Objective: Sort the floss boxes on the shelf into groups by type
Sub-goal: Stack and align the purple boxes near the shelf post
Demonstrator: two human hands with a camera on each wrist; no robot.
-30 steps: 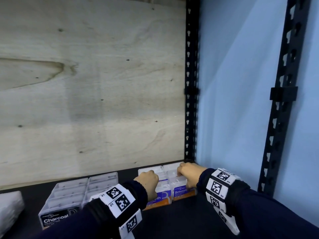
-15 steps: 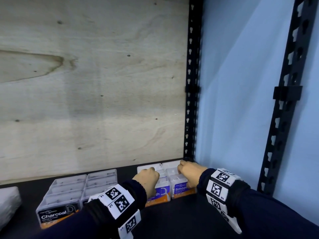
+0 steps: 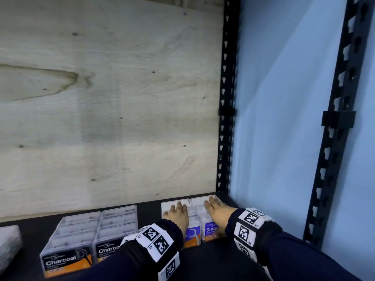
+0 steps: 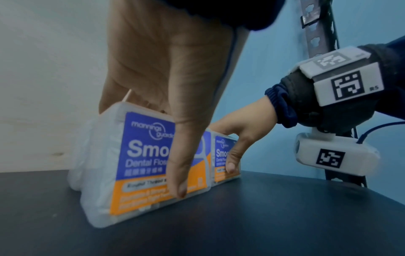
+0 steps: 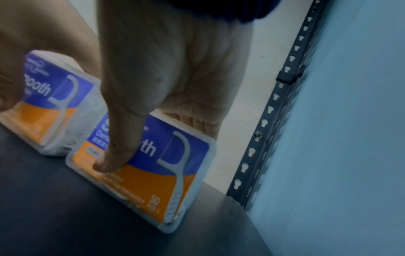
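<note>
Two rows of blue-and-orange "Smooth" floss boxes stand in the shelf's back right corner. My left hand (image 3: 176, 216) lies flat on the left row (image 3: 191, 238), fingers stretched toward the back. Its thumb (image 4: 178, 164) runs down the front label of that row's front box (image 4: 142, 155). My right hand (image 3: 215, 211) lies the same way on the right row (image 3: 210, 232), with its thumb (image 5: 118, 152) pressed on the front box's label (image 5: 157, 173). Two rows of black "Charcoal" boxes (image 3: 63, 258) stand apart to the left.
A plywood panel (image 3: 101, 98) closes the back and a blue wall (image 3: 284, 118) the right side. Black slotted uprights stand at the rear corner (image 3: 225, 118) and the front right (image 3: 336, 138). A white bundle (image 3: 9, 240) lies far left. The shelf board (image 3: 213, 264) is dark.
Both hands were curled over the front Smooth boxes; now their fingers are stretched out flat along the tops of the two rows toward the back.
</note>
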